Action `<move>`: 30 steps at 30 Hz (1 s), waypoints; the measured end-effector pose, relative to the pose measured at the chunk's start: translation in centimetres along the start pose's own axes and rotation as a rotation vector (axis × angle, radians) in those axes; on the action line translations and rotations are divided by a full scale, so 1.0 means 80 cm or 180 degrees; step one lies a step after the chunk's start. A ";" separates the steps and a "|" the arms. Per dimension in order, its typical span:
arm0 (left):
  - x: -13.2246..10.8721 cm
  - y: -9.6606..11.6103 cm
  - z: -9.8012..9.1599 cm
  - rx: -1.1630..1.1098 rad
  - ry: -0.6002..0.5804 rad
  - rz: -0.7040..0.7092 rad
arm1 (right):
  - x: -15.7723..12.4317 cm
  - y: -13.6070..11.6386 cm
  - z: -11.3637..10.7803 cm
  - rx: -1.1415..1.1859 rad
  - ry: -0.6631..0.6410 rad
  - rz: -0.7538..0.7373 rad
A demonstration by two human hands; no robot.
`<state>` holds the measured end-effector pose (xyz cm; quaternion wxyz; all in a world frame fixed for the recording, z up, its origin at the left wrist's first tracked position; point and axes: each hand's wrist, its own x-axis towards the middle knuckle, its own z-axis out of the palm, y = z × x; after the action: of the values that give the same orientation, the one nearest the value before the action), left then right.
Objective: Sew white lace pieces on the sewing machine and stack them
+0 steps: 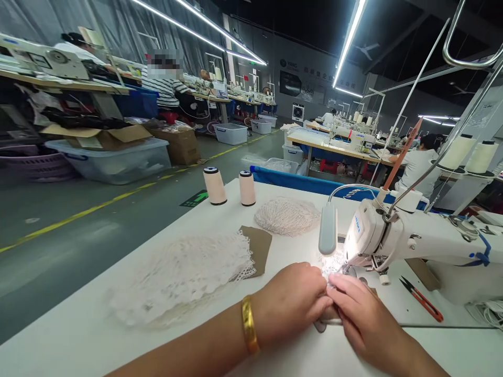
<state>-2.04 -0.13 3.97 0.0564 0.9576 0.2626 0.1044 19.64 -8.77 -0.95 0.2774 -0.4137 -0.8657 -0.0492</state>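
Observation:
Under the needle area of a white sewing machine (371, 230), a small piece of white lace (329, 263) lies in the bright glow of a lamp (327, 230). My left hand (288, 296), with a gold bracelet at the wrist, is closed on the lace's left edge, fingers curled in. From the right, my right hand (365, 311) pinches the lace close to the presser foot, its fingertips touching those of my left hand. The hands hide most of the lace. Left of them lies a large heap of white lace (184, 272), partly over a brown sheet (257, 248).
A second lace pile (286, 215) and two thread cones (215, 186) (247, 188) stand farther back on the white table (157, 345). Red-handled thread snips (424, 301) lie right of the machine. Co-workers sit at other machines beyond, with plastic bins (118, 159) on the floor.

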 end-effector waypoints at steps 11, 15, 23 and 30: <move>0.020 -0.049 0.017 -0.0332 0.0878 -0.0600 | -0.001 0.000 0.002 0.0152 0.0030 -0.0219; 0.024 -0.046 0.025 -0.0329 0.0896 -0.0578 | 0.002 0.000 -0.001 0.0295 -0.0056 -0.0537; 0.031 -0.036 0.023 -0.0343 0.0576 -0.0566 | -0.003 -0.003 0.006 0.0654 -0.0175 -0.0926; 0.034 -0.035 0.022 -0.0338 0.0461 -0.0793 | -0.002 -0.005 0.000 0.1035 -0.0307 -0.0875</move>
<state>-0.77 3.58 2.24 0.1004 0.9032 0.3768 0.1791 19.39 -9.13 -0.97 0.2894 -0.2435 -0.9228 0.0735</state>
